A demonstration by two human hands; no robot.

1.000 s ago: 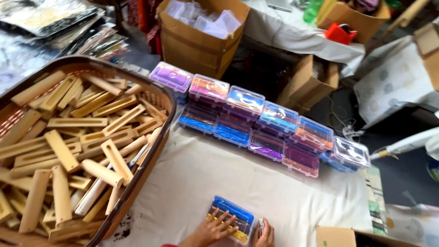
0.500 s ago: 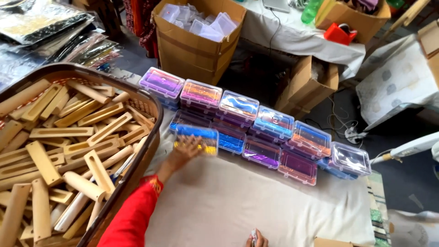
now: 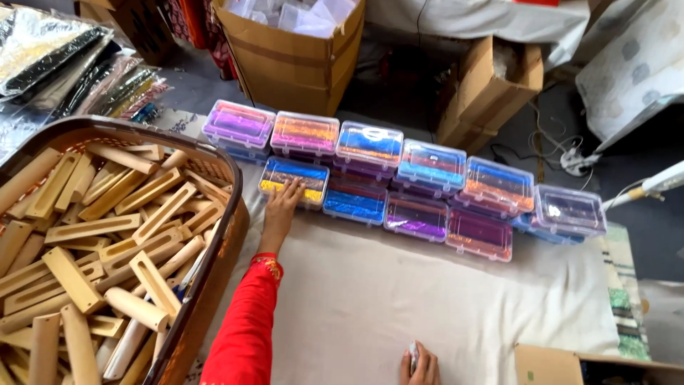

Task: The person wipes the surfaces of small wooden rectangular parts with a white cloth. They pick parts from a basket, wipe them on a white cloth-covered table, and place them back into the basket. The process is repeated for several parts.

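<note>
1. The box (image 3: pixel 294 180), a clear plastic case with blue and yellow contents, sits at the left end of the front row of cases, on the white cloth (image 3: pixel 399 299), just beside the basket.
2. The left hand (image 3: pixel 282 202) lies on the box's near edge, fingers spread flat over its lid and front, pressing rather than gripping. Its arm wears a red sleeve (image 3: pixel 246 328) with a patterned cuff.
3. The right hand (image 3: pixel 420 365) rests at the bottom edge of the view on the cloth, fingers curled around a small pale object (image 3: pixel 412 351) too small to make out.
4. More cases (image 3: pixel 427 178) in purple, orange, blue and pink fill two rows, stacked and touching one another, running rightward from the box.
5. The basket (image 3: pixel 214 235), brown and woven, holds a heap of slotted wooden pieces (image 3: pixel 92 242).
6. Behind the rows stands an open cardboard carton (image 3: pixel 292 57) with clear packets inside; a second carton (image 3: pixel 491 85) stands to its right.
7. Shiny wrapped packs (image 3: pixel 78 71) lie at the upper left.
</note>
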